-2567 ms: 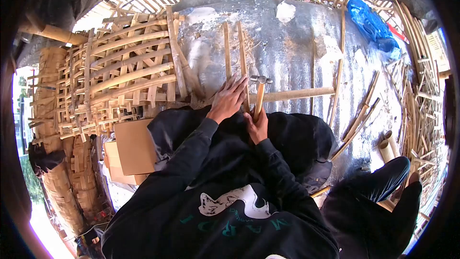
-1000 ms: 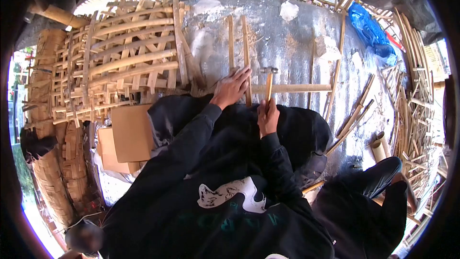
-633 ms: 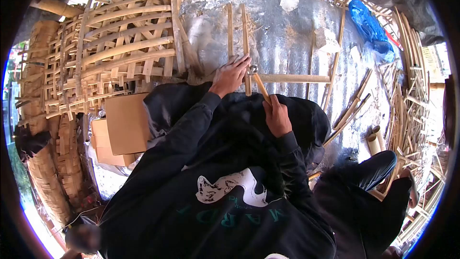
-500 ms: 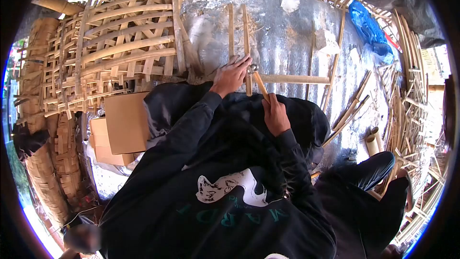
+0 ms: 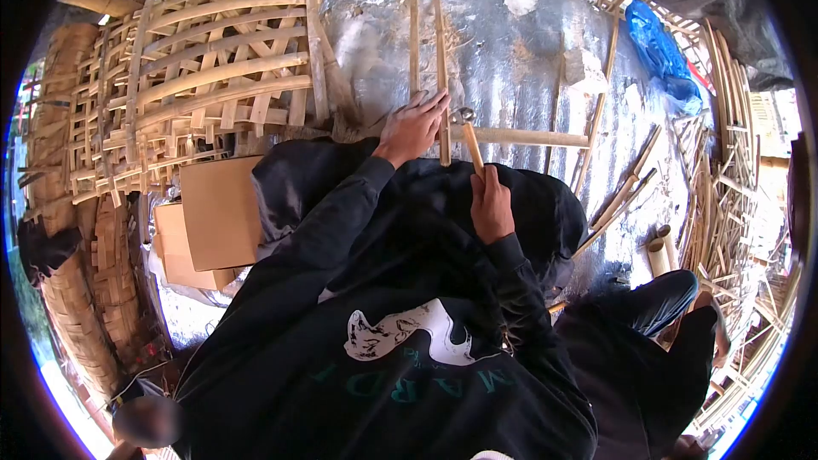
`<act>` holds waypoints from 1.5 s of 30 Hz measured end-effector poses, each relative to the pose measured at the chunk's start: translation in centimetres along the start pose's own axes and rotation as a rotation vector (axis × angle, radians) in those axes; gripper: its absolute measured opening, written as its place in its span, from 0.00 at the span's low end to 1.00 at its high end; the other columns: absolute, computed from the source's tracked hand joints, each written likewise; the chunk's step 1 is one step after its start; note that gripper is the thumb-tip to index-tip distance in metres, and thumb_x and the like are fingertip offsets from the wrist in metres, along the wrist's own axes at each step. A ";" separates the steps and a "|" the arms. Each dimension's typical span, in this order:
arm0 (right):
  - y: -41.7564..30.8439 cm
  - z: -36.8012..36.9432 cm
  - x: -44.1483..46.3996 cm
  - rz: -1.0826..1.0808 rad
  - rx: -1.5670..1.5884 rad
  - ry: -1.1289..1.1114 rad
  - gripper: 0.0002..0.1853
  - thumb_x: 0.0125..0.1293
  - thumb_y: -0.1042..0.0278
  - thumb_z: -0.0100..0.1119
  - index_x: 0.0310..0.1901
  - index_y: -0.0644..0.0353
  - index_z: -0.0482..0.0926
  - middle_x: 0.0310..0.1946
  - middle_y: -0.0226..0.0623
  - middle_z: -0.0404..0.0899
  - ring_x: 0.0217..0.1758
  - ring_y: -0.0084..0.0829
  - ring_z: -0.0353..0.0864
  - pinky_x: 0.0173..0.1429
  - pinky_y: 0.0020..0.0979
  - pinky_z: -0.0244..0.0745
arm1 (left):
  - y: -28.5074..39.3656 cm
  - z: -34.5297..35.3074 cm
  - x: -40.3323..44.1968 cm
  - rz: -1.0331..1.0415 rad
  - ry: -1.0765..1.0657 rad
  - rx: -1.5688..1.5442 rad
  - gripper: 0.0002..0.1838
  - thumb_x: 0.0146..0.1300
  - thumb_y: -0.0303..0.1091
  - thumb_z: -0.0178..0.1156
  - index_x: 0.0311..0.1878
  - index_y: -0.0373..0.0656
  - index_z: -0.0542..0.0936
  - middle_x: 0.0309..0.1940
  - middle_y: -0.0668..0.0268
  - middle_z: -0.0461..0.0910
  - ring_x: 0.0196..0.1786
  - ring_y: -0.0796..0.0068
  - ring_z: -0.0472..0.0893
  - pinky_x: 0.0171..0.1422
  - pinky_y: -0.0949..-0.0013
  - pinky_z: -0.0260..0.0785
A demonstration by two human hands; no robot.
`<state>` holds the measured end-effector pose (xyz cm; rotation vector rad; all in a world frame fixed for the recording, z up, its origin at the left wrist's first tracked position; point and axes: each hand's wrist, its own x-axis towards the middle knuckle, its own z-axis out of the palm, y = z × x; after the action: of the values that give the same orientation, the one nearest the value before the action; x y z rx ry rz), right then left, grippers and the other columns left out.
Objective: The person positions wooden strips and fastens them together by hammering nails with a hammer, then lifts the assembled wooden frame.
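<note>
My left hand [image 5: 411, 129] lies across two narrow bamboo strips, its fingers stretched out. Its fingertips touch the right bamboo strip [image 5: 442, 60], and the left bamboo strip [image 5: 414, 44] runs under the hand. In my right hand [image 5: 492, 206], closed around the wooden handle, is a hammer [image 5: 474, 146]. The metal head of the hammer is just right of the right strip, apart from it. Behind the hammer, a bamboo crosspiece [image 5: 528, 136] lies sideways. Whatever is under my left palm is hidden.
A woven bamboo lattice [image 5: 226, 68] stands at the left, above cardboard boxes [image 5: 220, 215]. Corrugated metal sheeting [image 5: 503, 60] spreads ahead. At the right are a blue plastic bag [image 5: 660, 55], loose bamboo pieces [image 5: 626, 192] and another person's bent leg [image 5: 656, 307].
The hammer head has shifted right and slightly up, away from the right bamboo strip, and its handle is more upright. My left hand stays on the strips.
</note>
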<state>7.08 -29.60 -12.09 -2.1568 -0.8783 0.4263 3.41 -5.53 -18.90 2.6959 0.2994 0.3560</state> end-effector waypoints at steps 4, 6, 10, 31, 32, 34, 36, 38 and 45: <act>0.8 0.4 0.2 0.022 -0.040 -0.017 0.08 0.81 0.70 0.54 0.49 0.64 0.67 0.31 0.66 0.79 0.36 0.69 0.80 0.35 0.62 0.69 | -0.1 0.7 0.0 0.013 -0.010 0.043 0.29 0.76 0.38 0.53 0.79 0.51 0.71 0.79 0.74 0.71 0.75 0.57 0.75 0.70 0.59 0.79; 0.4 -0.1 0.2 -0.005 -0.016 0.022 0.08 0.81 0.70 0.54 0.49 0.63 0.66 0.30 0.65 0.79 0.36 0.69 0.80 0.34 0.62 0.69 | -0.4 0.9 0.0 0.010 -0.002 0.030 0.29 0.77 0.38 0.53 0.79 0.52 0.71 0.79 0.75 0.70 0.74 0.56 0.75 0.70 0.58 0.79; 0.6 0.6 -0.4 0.037 0.012 0.036 0.08 0.81 0.70 0.54 0.49 0.63 0.67 0.30 0.65 0.80 0.35 0.69 0.80 0.34 0.62 0.70 | -0.1 0.2 0.1 0.043 0.019 0.011 0.28 0.77 0.38 0.52 0.79 0.53 0.71 0.79 0.76 0.70 0.74 0.56 0.76 0.69 0.58 0.79; -0.5 -0.2 -0.5 0.005 -0.029 0.041 0.09 0.82 0.67 0.53 0.48 0.61 0.66 0.29 0.62 0.80 0.34 0.69 0.80 0.32 0.62 0.71 | -0.6 0.4 0.2 0.081 0.024 -0.031 0.28 0.76 0.37 0.54 0.78 0.50 0.72 0.78 0.75 0.72 0.71 0.57 0.78 0.65 0.57 0.82; -0.6 0.0 -0.5 0.004 -0.028 0.038 0.09 0.82 0.67 0.53 0.48 0.61 0.66 0.29 0.62 0.80 0.34 0.69 0.80 0.32 0.62 0.71 | -0.4 0.4 0.1 0.059 0.007 -0.007 0.28 0.76 0.37 0.54 0.78 0.50 0.72 0.78 0.74 0.73 0.71 0.56 0.78 0.64 0.57 0.82; -0.7 0.2 -0.2 0.129 -0.050 0.028 0.09 0.80 0.68 0.56 0.47 0.64 0.69 0.31 0.66 0.81 0.38 0.69 0.81 0.37 0.62 0.72 | 0.5 -0.7 0.2 0.041 -0.010 0.014 0.28 0.76 0.37 0.54 0.78 0.50 0.72 0.77 0.73 0.73 0.71 0.56 0.77 0.64 0.56 0.82; 0.0 -0.2 -0.1 0.132 -0.082 -0.014 0.09 0.80 0.68 0.56 0.48 0.64 0.69 0.31 0.66 0.81 0.38 0.69 0.81 0.37 0.62 0.72 | 1.1 -1.7 0.4 -0.039 -0.103 0.003 0.28 0.76 0.37 0.54 0.78 0.50 0.72 0.77 0.73 0.73 0.72 0.56 0.77 0.65 0.56 0.82; 0.2 -0.1 -0.1 0.127 -0.112 -0.060 0.09 0.80 0.68 0.56 0.48 0.64 0.69 0.31 0.66 0.81 0.38 0.69 0.81 0.37 0.62 0.72 | -0.1 0.3 0.1 0.015 -0.041 0.015 0.28 0.76 0.37 0.54 0.78 0.51 0.72 0.77 0.74 0.73 0.72 0.56 0.77 0.65 0.57 0.81; -0.2 0.2 -0.1 0.072 -0.176 -0.004 0.10 0.82 0.63 0.52 0.51 0.61 0.66 0.30 0.61 0.82 0.33 0.67 0.82 0.33 0.63 0.75 | 0.3 -0.3 0.3 0.001 -0.046 -0.010 0.27 0.76 0.38 0.53 0.77 0.51 0.74 0.77 0.74 0.74 0.70 0.56 0.78 0.66 0.57 0.81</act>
<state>6.78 -29.47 -12.11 -2.3552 -0.8706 0.4019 3.66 -5.62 -18.41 2.6906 0.2815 0.2943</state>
